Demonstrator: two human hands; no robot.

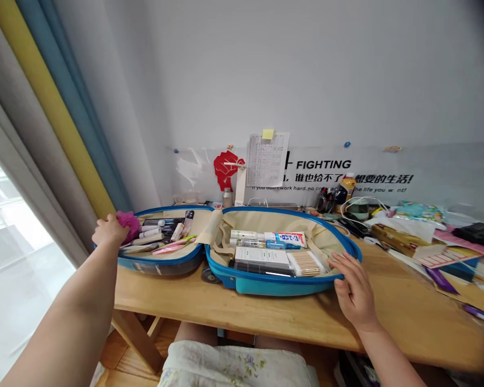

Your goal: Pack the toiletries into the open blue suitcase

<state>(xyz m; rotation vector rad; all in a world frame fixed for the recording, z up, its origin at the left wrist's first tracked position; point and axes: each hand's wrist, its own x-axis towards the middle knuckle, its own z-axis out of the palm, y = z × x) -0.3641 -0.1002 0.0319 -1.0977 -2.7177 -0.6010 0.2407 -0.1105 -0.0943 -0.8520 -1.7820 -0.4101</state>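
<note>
A small blue hard-shell suitcase [284, 286] lies unfolded on the wooden desk, both halves facing up with beige lining. At the far end of the left half, my left hand [109, 230] is curled against a purple mesh bath puff [129, 224]; part of the puff is hidden by it. Pens, small tubes and a pink item [170, 247] lie beside the puff. My right hand [354, 290] rests on the right half's rim, fingers stretched out and apart. Inside are a toothpaste box [285, 237], a blue bottle [281, 245], a white box [262, 256] and cotton swabs [307, 264].
Papers, a cable, a yellow-labelled bottle [347, 189] and a purple pen [482, 313] clutter the desk's right side. A white desk lamp [241, 185] stands behind the suitcase, near the wall. Curtains [58, 107] and a window are at the left. The desk's front edge [226, 317] runs above my lap.
</note>
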